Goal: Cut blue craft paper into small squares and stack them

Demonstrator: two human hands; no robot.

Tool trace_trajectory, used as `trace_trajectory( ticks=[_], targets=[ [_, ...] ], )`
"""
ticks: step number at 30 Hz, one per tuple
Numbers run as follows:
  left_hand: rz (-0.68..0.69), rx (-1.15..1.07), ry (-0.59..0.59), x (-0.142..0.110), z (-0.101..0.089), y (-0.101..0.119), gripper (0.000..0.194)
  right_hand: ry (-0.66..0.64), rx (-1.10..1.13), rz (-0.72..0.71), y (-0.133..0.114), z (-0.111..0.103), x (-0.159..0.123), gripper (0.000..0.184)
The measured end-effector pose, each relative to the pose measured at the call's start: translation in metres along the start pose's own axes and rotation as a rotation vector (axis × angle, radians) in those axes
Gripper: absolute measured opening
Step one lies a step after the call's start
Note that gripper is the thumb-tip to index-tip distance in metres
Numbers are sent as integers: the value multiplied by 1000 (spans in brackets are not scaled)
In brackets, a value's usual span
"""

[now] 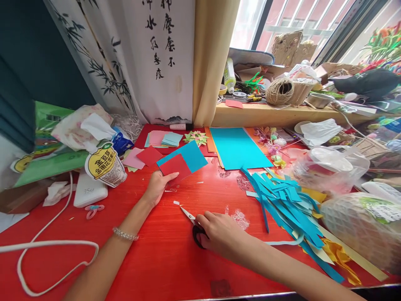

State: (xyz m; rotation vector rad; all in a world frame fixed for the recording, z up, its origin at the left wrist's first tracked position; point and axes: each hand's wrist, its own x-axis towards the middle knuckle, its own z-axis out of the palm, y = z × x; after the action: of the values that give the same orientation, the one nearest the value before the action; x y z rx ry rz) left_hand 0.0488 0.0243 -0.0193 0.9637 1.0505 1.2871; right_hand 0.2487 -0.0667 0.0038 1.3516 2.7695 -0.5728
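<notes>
Red square (pixel 179 167) and blue sheet (pixel 196 154) in the left hand (pixel 157 184), scissors (pixel 187 214) in the right hand (pixel 221 228)
Left fingers pinch the red square over the blue sheet, toward the tabletop's (pixel 150 263) back edge; right fingers, wrapped round the scissors' handles, sit nearer the front edge, the blades slanting back-left, apart from both papers

one left hand (pixel 158 185), one right hand (pixel 221 230), one pair of scissors (pixel 189 216), one held red paper square (pixel 178 164), one held blue sheet (pixel 194 152), one bigger blue sheet (pixel 239 148), one beaded bracelet (pixel 125 235), one marker (pixel 179 126), one twine ball (pixel 277 93), loads of blue strips (pixel 290 209), too tangled to count
</notes>
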Motion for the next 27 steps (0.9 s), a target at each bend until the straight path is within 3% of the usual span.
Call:
trace_trajectory(
  ticks=[4, 6, 9, 15, 22, 27],
  targets=[
    [-38, 18, -10, -2, 2, 2, 30, -216, 818, -15, 19, -17, 13, 33],
    [-45, 17, -15, -3, 2, 3, 29, -207, 1173, -11, 28, -17, 18, 40],
    [-57, -8, -14, -5, 4, 6, 28, -92, 1403, -7, 36, -11, 21, 39],
    [-17, -39, -15, -10, 12, 15, 28, 165, 1407, 83, 43, -7, 17, 32],
    [-1, -29, -35, -19, 20, 22, 26, 144, 1120, 172, 48, -13, 13, 47],
    [-11, 28, -84, -23, 24, 23, 20, 120, 1072, 128, 47, -12, 13, 50]
  ],
)
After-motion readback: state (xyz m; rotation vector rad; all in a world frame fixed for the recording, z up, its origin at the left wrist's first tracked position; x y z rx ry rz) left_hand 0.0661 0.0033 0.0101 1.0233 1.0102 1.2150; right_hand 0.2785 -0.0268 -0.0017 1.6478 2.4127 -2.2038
